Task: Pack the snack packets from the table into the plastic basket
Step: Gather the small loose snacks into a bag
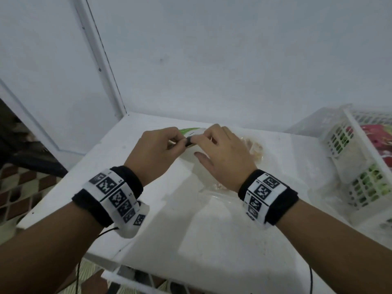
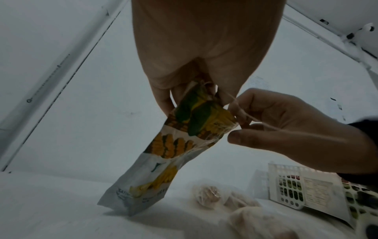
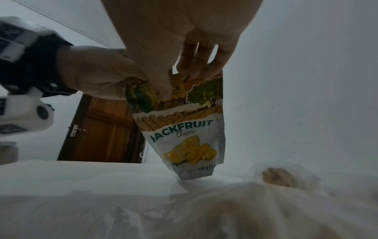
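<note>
While both hands (image 1: 152, 149) (image 1: 222, 153) pinch the chips packet's (image 3: 184, 129) top at frame centre, it could slip, since only fingertips hold it, missing the basket (image 1: 347, 158).

The white worktop (image 1: 212, 240) stands in a corner against white walls. A white plastic basket (image 1: 347, 149) rests at its right edge. Clear bags of pale snacks (image 1: 254, 148) lie on the surface near the centre, beside the basket. The bottom edge of a jackfruit chips packet (image 3: 190, 145) touches the worktop just left of these bags.
</note>
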### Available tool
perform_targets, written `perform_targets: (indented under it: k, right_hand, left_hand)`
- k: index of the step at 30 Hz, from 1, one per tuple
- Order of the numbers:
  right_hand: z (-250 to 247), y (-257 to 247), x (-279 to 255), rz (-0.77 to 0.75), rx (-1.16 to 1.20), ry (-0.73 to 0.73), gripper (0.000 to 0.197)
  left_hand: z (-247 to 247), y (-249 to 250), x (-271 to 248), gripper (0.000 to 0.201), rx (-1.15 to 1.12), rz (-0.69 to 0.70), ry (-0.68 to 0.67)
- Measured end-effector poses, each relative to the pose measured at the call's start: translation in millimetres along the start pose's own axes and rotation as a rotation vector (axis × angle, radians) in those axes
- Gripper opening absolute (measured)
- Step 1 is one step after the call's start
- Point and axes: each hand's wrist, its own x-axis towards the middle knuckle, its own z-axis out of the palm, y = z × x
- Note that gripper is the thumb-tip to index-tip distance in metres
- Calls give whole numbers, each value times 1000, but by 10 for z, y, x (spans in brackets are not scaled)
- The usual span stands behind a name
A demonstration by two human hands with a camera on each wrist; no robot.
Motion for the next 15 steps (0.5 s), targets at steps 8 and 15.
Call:
perform_targets:
  k: [8,15]
  right_hand:
    - [107,13,9,-142,-38,31,2]
    - [110,28,25,-208,-32,-135,18]
  left_hand:
    - [-105,16,39,11,62,95,-1]
    - [-189,27,205,8,180,122,1]
